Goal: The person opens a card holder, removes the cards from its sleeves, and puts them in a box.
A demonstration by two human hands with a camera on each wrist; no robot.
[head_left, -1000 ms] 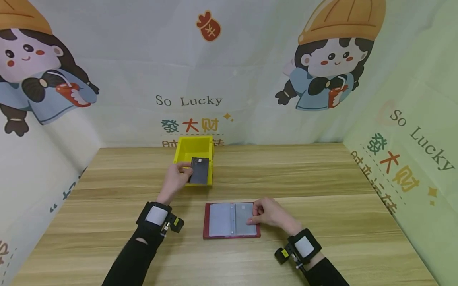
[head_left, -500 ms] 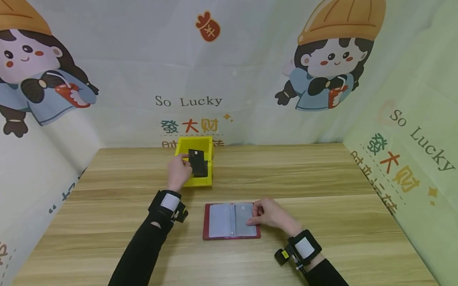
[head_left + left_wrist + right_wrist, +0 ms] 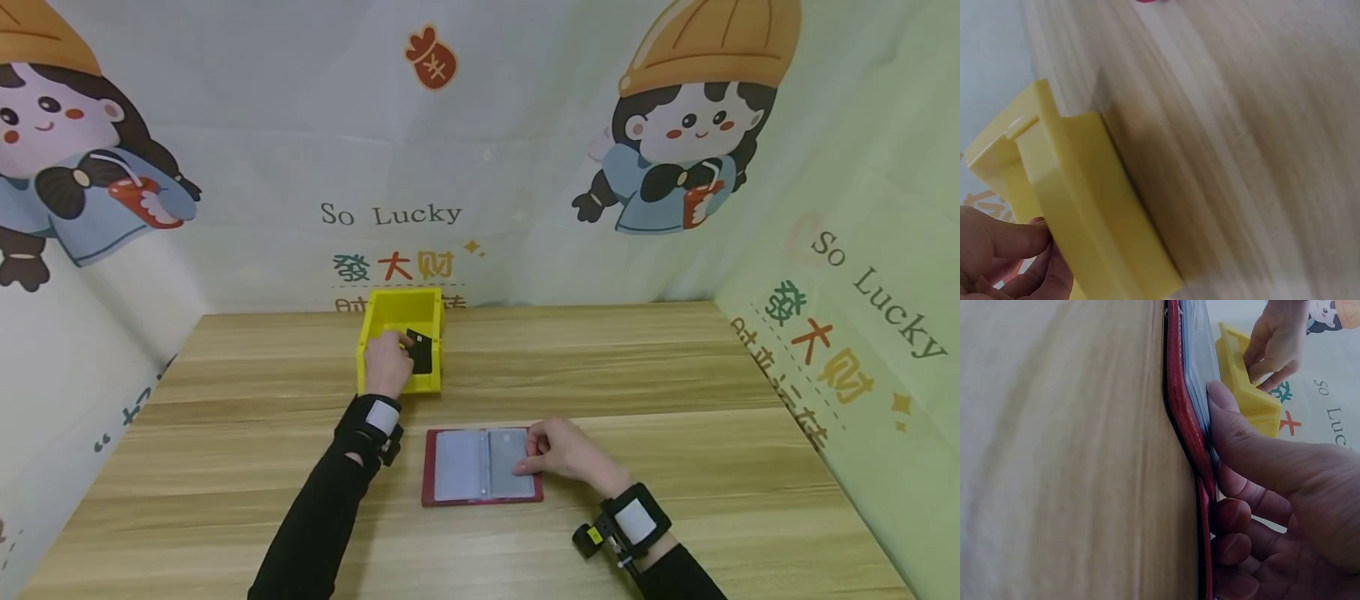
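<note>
My left hand [image 3: 387, 364] reaches into the yellow bin [image 3: 438, 333] and pinches a black bank card [image 3: 420, 353] at its left side. The card bears a small light square and lies low in the bin. In the left wrist view the bin wall [image 3: 1104, 200] hides the card and some of the fingertips. My right hand [image 3: 564, 450] grips the right edge of an open card holder [image 3: 459, 467] with a red cover and clear sleeves. The right wrist view has the thumb [image 3: 1225, 403] on the sleeves, with the other fingers at the cover's edge.
The wooden table [image 3: 675, 400] bears the bin at the back and the card holder nearer the front. A printed cloth backdrop [image 3: 517, 183] stands behind and at both sides. The bin nearly touches the back cloth.
My left hand has moved from the bin's front left into the bin, lowering the black bank card inside. My right hand keeps its grip on the card holder.
</note>
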